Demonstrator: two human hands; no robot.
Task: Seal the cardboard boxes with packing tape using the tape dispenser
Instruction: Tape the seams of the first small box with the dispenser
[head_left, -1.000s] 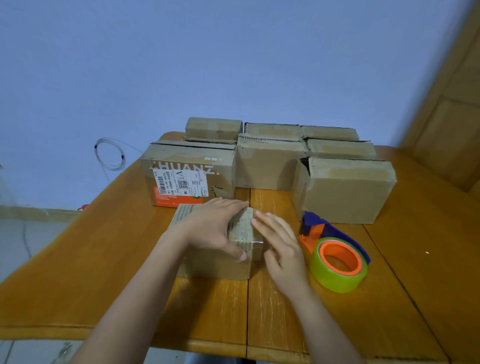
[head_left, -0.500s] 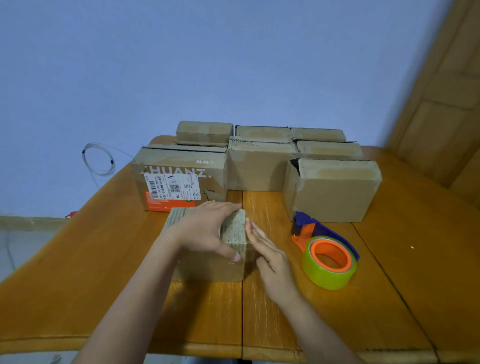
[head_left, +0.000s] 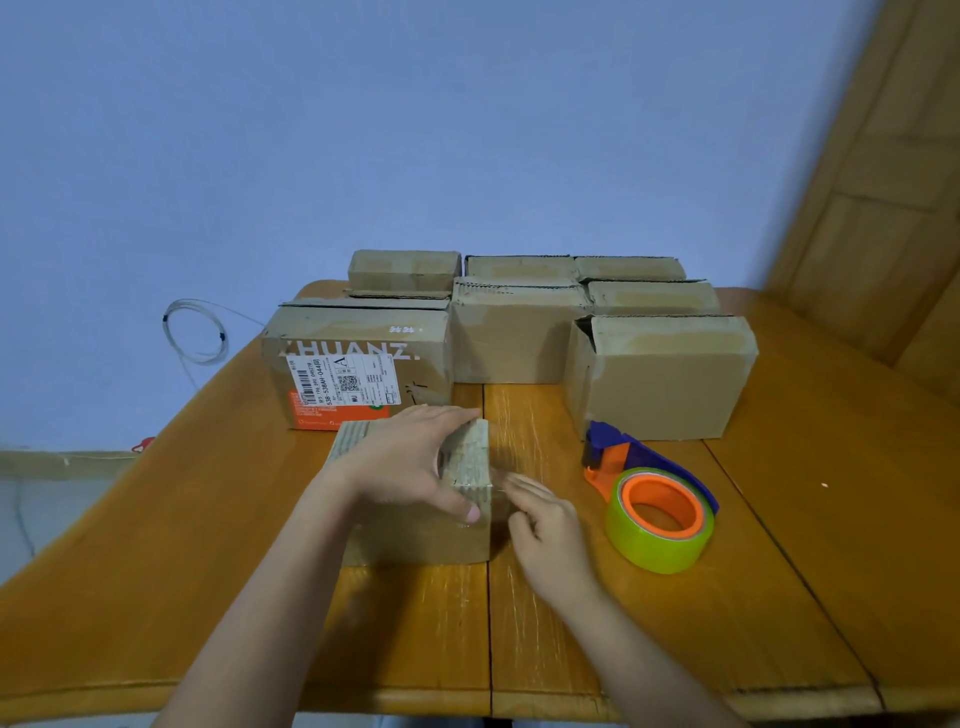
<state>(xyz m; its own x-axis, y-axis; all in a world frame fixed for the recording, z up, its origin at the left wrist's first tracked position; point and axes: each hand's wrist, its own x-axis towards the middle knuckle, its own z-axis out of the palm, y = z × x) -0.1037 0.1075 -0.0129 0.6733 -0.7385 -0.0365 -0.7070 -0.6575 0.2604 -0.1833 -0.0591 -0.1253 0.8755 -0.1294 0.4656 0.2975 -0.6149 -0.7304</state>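
Note:
A small cardboard box (head_left: 415, 540) stands on the wooden table (head_left: 779, 597) right in front of me. My left hand (head_left: 410, 462) lies flat over its top, with the thumb reaching down over the front right corner. My right hand (head_left: 545, 525) is against the box's right side, its fingertips touching the side wall near the top edge. The tape dispenser (head_left: 654, 514), a green roll on an orange core with a blue handle, lies on the table to the right of my right hand, untouched.
Several more cardboard boxes stand in rows behind: a labelled one (head_left: 358, 358) at the left, one (head_left: 514, 338) in the middle, one (head_left: 665, 379) at the right. A coiled cable (head_left: 195, 332) hangs on the blue wall. A wooden panel (head_left: 883, 208) rises at the right.
My right hand has slid off the box's top edge and down along its right side. The left hand has stayed pressed on the top. The dispenser has not moved.

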